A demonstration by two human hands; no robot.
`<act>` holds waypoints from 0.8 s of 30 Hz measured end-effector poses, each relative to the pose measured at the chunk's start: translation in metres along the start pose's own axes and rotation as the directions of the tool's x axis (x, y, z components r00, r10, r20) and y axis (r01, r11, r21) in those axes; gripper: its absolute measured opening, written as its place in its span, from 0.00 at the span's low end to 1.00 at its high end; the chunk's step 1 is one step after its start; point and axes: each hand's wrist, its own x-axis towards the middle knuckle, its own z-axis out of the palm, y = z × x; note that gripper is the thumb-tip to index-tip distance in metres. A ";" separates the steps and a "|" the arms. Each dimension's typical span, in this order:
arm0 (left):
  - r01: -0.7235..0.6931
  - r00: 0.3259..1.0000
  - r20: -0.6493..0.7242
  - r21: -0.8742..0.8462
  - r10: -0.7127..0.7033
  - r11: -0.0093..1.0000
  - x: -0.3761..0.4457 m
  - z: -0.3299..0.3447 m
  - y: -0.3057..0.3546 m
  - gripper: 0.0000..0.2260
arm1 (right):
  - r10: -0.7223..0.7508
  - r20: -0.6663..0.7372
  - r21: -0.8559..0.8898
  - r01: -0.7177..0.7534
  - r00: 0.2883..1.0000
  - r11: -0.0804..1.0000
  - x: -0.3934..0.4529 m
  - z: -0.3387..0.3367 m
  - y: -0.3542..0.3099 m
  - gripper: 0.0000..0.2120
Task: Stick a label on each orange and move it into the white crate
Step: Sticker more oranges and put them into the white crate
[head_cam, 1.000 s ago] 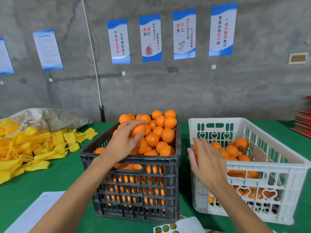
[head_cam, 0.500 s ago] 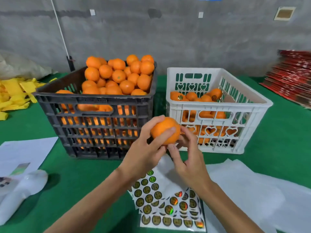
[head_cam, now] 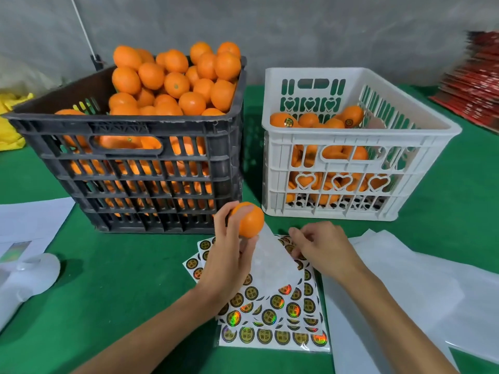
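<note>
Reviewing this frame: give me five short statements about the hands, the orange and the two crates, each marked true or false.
1. The left hand holds an orange. True.
2. The right hand is inside the white crate. False: it is down at the sticker sheets.
3. The black crate is piled high with oranges. True.
4. The white crate is empty. False: it holds oranges, some labelled.
5. The held orange is above the white crate. False: it is in front of the crates.

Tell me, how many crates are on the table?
2. The black crate sits on the left, heaped with oranges. The white crate sits on the right, partly filled with labelled oranges. No other crate shows.
</note>
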 end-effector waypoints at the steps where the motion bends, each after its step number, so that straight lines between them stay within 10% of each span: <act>1: -0.004 1.000 -0.031 -0.022 0.003 1.000 0.000 0.001 0.002 0.31 | 0.019 0.052 0.054 -0.022 0.998 0.998 0.000 0.001 -0.002 0.25; 9: 0.017 0.992 -0.119 -0.139 -0.033 0.990 -0.001 0.006 0.012 0.25 | -0.162 0.229 0.431 0.049 0.960 0.901 -0.020 -0.010 -0.023 0.32; 13: 0.014 0.991 -0.130 -0.159 -0.035 0.987 -0.001 0.004 0.014 0.24 | -0.248 0.185 0.226 0.204 0.951 0.953 -0.022 -0.018 -0.019 0.15; 20: 0.003 0.989 -0.143 -0.156 -0.026 0.988 -0.001 0.003 0.015 0.25 | -0.306 0.148 -0.363 0.340 0.940 0.868 -0.031 -0.007 -0.028 0.15; 24: -0.003 0.987 -0.157 -0.156 -0.022 0.988 -0.001 0.003 0.015 0.23 | -0.239 0.233 0.065 0.230 0.943 0.971 -0.030 -0.002 -0.026 0.13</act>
